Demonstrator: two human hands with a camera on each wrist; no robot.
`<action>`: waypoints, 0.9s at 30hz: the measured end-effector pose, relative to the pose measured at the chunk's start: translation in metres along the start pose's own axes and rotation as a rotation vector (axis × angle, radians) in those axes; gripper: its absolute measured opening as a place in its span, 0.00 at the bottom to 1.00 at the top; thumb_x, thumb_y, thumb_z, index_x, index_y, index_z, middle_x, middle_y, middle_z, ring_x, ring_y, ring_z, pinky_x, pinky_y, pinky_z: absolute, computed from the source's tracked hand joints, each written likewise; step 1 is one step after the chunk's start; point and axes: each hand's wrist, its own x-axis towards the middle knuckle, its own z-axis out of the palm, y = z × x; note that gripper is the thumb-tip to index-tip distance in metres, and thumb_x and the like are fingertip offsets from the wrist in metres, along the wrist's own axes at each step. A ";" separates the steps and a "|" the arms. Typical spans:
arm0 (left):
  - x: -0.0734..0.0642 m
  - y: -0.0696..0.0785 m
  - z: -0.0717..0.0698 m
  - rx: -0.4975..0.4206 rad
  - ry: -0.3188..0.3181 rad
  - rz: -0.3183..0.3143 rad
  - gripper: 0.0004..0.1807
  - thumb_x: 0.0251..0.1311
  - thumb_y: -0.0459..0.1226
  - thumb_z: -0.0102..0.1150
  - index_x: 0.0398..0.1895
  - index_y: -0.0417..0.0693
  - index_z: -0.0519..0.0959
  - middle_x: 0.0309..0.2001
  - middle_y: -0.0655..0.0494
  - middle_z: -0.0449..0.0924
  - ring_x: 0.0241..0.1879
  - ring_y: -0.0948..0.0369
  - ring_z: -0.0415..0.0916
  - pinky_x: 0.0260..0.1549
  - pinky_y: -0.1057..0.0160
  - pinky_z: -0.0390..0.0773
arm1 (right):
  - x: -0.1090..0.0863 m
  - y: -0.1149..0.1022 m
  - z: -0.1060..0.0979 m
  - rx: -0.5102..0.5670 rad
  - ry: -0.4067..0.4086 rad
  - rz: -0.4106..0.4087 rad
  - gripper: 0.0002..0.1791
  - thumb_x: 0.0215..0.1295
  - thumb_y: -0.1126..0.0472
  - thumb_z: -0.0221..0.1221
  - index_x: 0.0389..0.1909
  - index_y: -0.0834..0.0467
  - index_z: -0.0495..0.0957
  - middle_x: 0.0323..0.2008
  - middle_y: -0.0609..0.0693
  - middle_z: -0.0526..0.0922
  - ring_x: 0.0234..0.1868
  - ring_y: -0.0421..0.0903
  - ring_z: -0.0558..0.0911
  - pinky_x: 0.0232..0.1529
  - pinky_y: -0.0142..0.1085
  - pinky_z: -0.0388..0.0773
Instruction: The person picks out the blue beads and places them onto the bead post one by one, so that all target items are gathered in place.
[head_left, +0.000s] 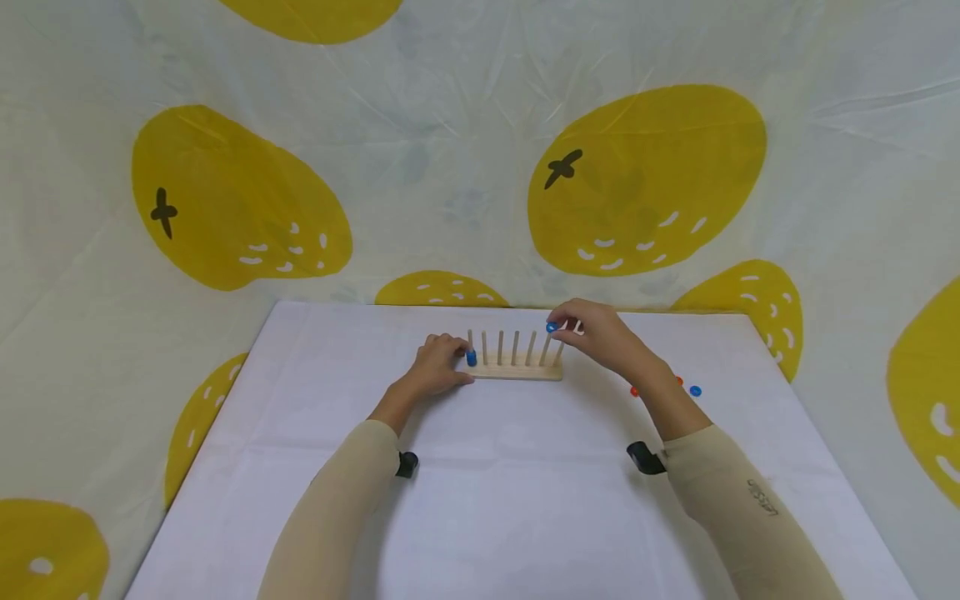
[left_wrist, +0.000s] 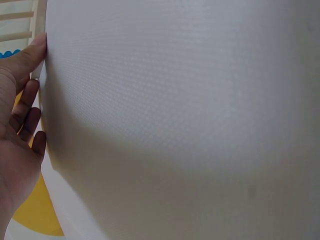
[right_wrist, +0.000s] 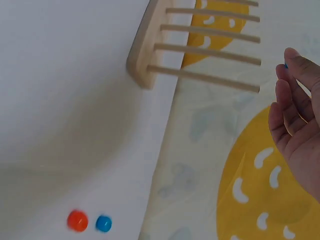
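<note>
A wooden peg rack [head_left: 517,372], a flat base with a row of upright pegs, stands near the far side of the table. My left hand [head_left: 438,364] grips its left end, thumb at the front edge and fingers behind. Blue beads [head_left: 471,358] are stacked low on the leftmost peg, beside the left fingers; they also show in the left wrist view [left_wrist: 9,53]. Between thumb and fingertip my right hand [head_left: 600,333] pinches a blue ring-shaped bead [head_left: 552,327], raised near the peg tops toward the rack's right end. In the right wrist view the fingers mostly hide this bead [right_wrist: 286,66].
Right of the rack, partly behind the right forearm, lie two orange-red beads [head_left: 634,391] and a blue bead [head_left: 696,391]. A white cloth covers the table [head_left: 517,517]. Behind it hangs a pale curtain [head_left: 442,167] with yellow fruit prints.
</note>
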 end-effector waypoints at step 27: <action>0.000 -0.003 0.000 -0.004 -0.014 0.011 0.32 0.56 0.49 0.77 0.62 0.49 0.79 0.55 0.51 0.78 0.61 0.49 0.67 0.65 0.47 0.67 | 0.075 -0.045 0.068 0.027 -0.110 -0.061 0.10 0.69 0.61 0.67 0.49 0.59 0.85 0.44 0.51 0.88 0.46 0.49 0.83 0.52 0.46 0.82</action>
